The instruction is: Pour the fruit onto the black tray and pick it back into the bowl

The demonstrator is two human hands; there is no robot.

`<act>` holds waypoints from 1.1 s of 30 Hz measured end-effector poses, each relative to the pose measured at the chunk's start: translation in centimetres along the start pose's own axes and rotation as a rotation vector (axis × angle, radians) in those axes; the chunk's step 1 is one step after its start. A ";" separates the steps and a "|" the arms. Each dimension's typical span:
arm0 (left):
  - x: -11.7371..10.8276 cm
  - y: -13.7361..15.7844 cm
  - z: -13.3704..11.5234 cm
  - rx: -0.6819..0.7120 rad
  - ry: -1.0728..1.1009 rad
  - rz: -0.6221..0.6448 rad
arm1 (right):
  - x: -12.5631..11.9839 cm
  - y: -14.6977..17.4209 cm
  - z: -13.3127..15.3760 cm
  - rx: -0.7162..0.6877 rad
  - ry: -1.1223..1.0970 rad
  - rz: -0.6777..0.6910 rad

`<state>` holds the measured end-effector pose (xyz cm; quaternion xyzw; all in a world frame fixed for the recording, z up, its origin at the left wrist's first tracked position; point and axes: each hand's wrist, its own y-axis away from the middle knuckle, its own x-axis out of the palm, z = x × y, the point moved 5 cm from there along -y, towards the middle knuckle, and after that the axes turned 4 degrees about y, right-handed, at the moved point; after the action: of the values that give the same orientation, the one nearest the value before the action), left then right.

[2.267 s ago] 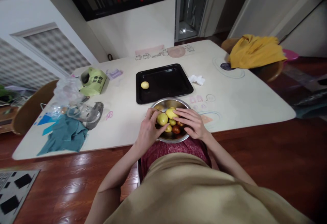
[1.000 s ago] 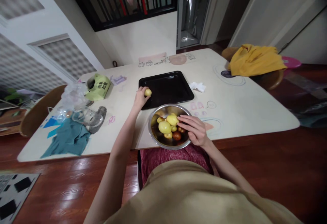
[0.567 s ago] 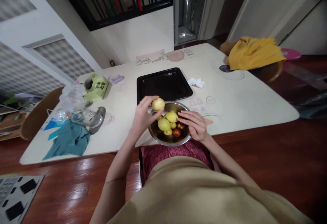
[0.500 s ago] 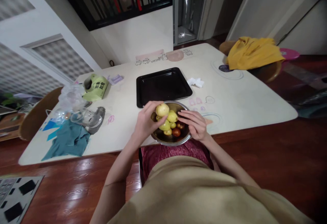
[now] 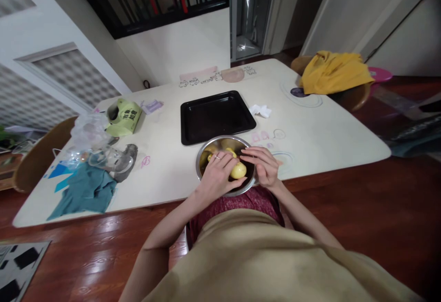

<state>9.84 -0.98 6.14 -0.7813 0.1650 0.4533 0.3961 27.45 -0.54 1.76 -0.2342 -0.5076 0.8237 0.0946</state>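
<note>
"What's the left hand [image 5: 218, 172] got there?"

"A pale yellow fruit [image 5: 238, 170]. The fingers and thumb are curled in around it, right over the metal bowl [image 5: 214, 145] at the near edge of the table [image 5: 165, 168]. I can't tell whether it's resting on the others."

"And the right hand [image 5: 264, 168]?"

"Half open, fingers stretched out over the bowl's right side. I see nothing in its grasp, and can't tell if it's touching the rim."

"Other fruit in the bowl?"

"Some yellow showing behind the left hand, mostly hidden. The black tray [image 5: 217, 117] lies just beyond, on the far side, with crumpled white paper [image 5: 261, 111] to its right."
</note>
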 end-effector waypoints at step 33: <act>-0.4 0.3 0.0 0.061 0.051 0.046 | -0.1 0.1 0.0 -0.016 -0.016 -0.001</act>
<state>9.46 -1.16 6.32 -0.7763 0.2068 0.4369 0.4046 27.52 -0.58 1.73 -0.2281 -0.5150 0.8214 0.0892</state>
